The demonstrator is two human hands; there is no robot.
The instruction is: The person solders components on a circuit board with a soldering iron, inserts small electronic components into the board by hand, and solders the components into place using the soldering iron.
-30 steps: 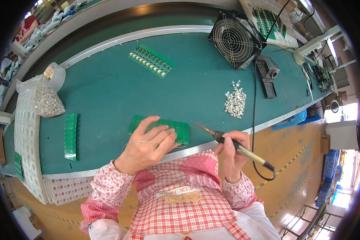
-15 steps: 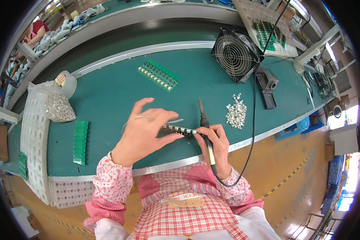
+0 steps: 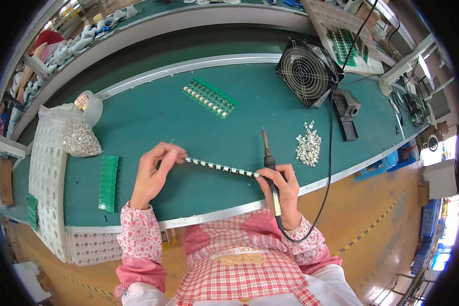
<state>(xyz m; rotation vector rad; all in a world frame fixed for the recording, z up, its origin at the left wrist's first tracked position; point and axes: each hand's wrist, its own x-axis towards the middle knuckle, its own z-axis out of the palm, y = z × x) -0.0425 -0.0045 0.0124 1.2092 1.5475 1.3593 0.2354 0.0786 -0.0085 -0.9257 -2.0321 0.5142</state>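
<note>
A narrow circuit board (image 3: pixel 222 168) with a row of small white connectors is held nearly edge-on above the green bench. My left hand (image 3: pixel 155 171) is closed, its slightly blurred fingertips at the board's left end; a thin wire pokes up from that hand. My right hand (image 3: pixel 282 189) pinches the board's right end between thumb and finger. That same hand also grips a soldering iron (image 3: pixel 269 159), its tip pointing up and away from me. Right of the iron lies a heap of small white connectors (image 3: pixel 308 147).
A populated board panel (image 3: pixel 210 98) lies at mid-bench, green boards (image 3: pixel 108 183) at left. Beside them are a bag of small parts (image 3: pixel 80 137) and a white perforated foam sheet (image 3: pixel 47 194). A fan (image 3: pixel 310 72) and iron stand (image 3: pixel 346 115) are far right; the iron's black cord (image 3: pixel 330 168) loops nearby.
My left hand has drawn left and down from over the board to its left end, its spread fingers now closed. More of the connector row shows. The right hand keeps its hold.
</note>
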